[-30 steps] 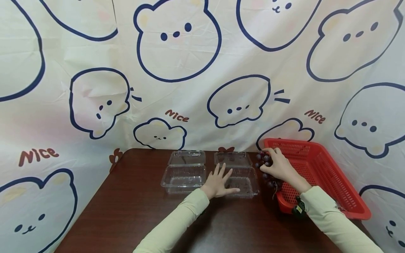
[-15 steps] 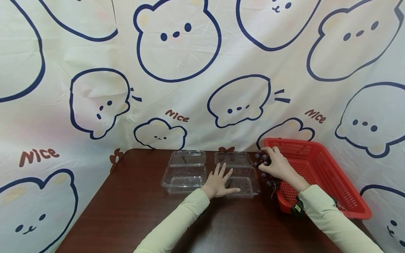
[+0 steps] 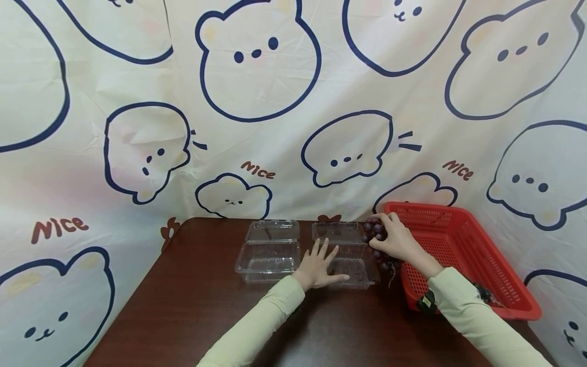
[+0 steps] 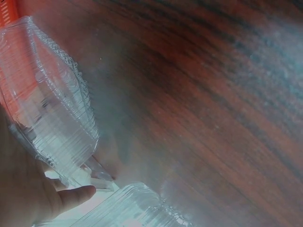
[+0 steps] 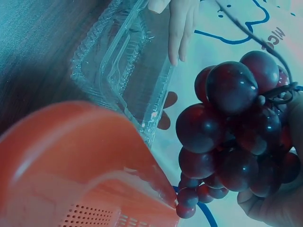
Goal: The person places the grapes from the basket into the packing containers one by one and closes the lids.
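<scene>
My right hand (image 3: 398, 243) grips a bunch of dark red grapes (image 5: 227, 137) with thumb and fingers, up beside the left edge of the red basket. A thin stem curls from the bunch in the right wrist view. My left hand (image 3: 316, 267) has its fingers spread over the near-left part of the right-hand clear plastic clamshell box (image 3: 356, 270). That box stands with its lid (image 3: 337, 233) folded back. In the left wrist view the left hand (image 4: 28, 189) lies along the clear box (image 4: 61, 104), and part of the hand is out of frame.
To the left stands a second clear clamshell box (image 3: 266, 262), lid raised behind it. The red slotted basket (image 3: 497, 260) takes up the table's right end. Behind the brown table (image 3: 183, 306) hangs a bear-patterned cloth (image 3: 275, 148).
My right hand has shifted a little to the left with the grapes, moving them from the basket's edge toward the right-hand clear box. The left hand has stayed in place.
</scene>
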{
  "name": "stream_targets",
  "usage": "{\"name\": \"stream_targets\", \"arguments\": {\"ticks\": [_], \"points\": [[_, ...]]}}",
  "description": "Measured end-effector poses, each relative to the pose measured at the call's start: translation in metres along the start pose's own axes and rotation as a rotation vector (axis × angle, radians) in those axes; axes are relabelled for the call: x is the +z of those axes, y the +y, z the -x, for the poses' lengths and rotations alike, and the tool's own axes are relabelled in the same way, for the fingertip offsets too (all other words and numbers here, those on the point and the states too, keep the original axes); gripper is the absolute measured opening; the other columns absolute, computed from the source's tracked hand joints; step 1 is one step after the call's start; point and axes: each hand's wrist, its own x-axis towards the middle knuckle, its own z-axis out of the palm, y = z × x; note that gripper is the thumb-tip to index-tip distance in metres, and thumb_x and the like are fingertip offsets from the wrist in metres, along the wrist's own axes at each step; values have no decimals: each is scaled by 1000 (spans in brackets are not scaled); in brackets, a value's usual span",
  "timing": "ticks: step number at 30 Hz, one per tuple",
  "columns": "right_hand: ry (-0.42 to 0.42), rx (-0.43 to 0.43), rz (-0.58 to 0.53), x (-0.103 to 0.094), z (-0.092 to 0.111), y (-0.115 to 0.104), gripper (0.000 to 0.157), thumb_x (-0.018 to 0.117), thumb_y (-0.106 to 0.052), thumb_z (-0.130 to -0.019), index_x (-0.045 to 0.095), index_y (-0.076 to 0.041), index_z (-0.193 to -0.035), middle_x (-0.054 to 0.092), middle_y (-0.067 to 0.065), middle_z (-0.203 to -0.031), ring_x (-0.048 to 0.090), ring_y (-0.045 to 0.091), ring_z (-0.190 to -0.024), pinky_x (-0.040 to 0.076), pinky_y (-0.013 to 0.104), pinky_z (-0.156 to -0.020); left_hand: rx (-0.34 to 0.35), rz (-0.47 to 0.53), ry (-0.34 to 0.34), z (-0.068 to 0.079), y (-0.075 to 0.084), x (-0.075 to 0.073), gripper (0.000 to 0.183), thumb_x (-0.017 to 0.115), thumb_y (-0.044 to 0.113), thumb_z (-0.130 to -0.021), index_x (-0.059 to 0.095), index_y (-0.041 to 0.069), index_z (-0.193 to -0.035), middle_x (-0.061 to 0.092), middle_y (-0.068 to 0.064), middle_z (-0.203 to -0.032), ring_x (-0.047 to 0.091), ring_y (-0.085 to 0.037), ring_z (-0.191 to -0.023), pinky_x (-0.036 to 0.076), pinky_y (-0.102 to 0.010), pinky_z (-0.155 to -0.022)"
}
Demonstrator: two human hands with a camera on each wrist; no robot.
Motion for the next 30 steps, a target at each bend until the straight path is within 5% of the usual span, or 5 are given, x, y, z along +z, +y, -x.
{"name": "stream_targets", "arguments": {"ticks": [30], "points": [[-27, -101, 8, 16, -6, -10, 61, 65, -29, -70, 42, -16, -125, 41, 13, -102, 51, 25, -79, 47, 39, -62, -1, -5, -11, -4, -2, 7, 89, 12, 81, -69, 1, 30, -141, -2, -5, -147, 0, -29, -134, 24, -49, -101]]}}
